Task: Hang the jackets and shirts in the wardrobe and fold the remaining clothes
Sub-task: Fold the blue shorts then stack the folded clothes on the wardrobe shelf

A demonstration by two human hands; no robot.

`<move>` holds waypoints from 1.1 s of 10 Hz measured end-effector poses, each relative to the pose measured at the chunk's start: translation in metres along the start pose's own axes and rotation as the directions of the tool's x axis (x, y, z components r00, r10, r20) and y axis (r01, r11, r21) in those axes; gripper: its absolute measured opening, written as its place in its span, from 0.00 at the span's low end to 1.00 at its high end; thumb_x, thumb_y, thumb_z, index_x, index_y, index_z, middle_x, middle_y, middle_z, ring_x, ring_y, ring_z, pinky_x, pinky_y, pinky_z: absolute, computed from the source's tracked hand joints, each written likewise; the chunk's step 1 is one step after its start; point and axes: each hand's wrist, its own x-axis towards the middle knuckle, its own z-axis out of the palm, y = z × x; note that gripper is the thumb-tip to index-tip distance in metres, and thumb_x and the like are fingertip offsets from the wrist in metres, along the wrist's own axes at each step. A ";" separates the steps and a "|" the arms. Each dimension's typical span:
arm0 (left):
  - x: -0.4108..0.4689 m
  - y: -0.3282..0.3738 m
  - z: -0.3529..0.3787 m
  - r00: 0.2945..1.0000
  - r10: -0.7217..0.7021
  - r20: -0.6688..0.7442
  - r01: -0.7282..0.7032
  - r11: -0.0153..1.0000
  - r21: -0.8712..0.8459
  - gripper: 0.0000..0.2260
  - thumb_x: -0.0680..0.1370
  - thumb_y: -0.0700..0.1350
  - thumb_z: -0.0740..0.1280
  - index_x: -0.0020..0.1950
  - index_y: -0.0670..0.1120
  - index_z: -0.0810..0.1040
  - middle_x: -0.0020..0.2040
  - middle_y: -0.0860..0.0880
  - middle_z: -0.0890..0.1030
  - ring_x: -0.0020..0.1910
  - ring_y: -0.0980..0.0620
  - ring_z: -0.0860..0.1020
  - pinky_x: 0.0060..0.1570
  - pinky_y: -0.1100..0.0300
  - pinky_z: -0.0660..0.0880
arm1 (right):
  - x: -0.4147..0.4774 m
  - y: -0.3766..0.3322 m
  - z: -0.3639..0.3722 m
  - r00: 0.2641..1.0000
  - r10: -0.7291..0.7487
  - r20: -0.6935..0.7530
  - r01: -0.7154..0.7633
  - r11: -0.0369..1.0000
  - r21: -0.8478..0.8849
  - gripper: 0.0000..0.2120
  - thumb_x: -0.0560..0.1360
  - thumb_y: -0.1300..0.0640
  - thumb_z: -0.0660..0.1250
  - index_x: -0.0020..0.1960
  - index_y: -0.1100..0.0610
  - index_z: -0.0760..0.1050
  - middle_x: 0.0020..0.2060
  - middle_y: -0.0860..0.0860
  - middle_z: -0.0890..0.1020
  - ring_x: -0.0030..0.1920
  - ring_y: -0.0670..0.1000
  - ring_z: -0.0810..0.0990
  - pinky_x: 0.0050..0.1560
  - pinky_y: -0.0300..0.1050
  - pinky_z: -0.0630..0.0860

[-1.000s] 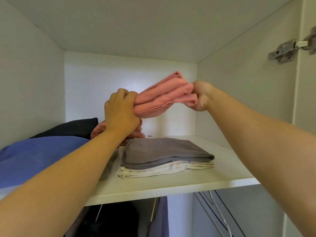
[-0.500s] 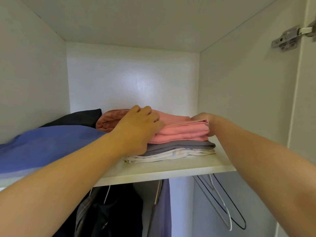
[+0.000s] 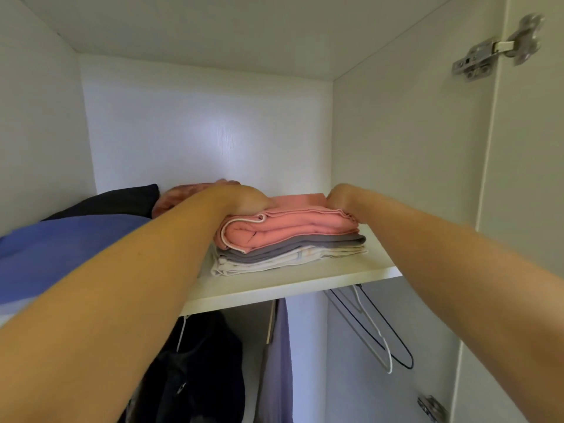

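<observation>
We saw a metal hinge (image 3: 500, 47) high on the right, joining the side panel to the open door (image 3: 534, 209), and a second hinge (image 3: 432, 407) low down, partly out of view. Two empty wire hangers hung close together by the right wall, a white hanger (image 3: 370, 323) and a black hanger (image 3: 403, 366).
</observation>
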 end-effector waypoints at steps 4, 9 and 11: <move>0.010 -0.042 0.008 0.995 -0.073 -0.073 0.049 0.955 -0.294 0.18 0.86 0.47 0.56 0.75 0.48 0.71 0.74 0.45 0.72 0.72 0.42 0.71 0.73 0.50 0.67 | -0.035 -0.054 0.003 0.954 -0.291 -0.079 0.296 0.953 0.070 0.31 0.81 0.35 0.52 0.68 0.56 0.77 0.69 0.56 0.77 0.68 0.58 0.75 0.62 0.47 0.68; 0.064 0.085 0.044 0.964 -0.258 -0.059 0.209 0.879 -0.429 0.18 0.86 0.40 0.57 0.76 0.36 0.67 0.75 0.39 0.70 0.73 0.41 0.71 0.45 0.61 0.72 | 0.036 0.050 0.020 0.952 -0.306 -0.004 0.304 0.943 0.133 0.27 0.85 0.41 0.49 0.77 0.52 0.68 0.77 0.53 0.67 0.76 0.54 0.66 0.74 0.46 0.59; 0.091 0.112 0.054 0.962 -0.256 -0.091 0.205 0.905 -0.373 0.19 0.86 0.38 0.58 0.77 0.36 0.64 0.77 0.41 0.69 0.74 0.43 0.70 0.61 0.58 0.68 | 0.070 0.084 0.032 0.968 -0.242 -0.061 0.250 0.944 0.214 0.27 0.84 0.40 0.49 0.77 0.50 0.68 0.78 0.51 0.66 0.76 0.54 0.66 0.76 0.48 0.59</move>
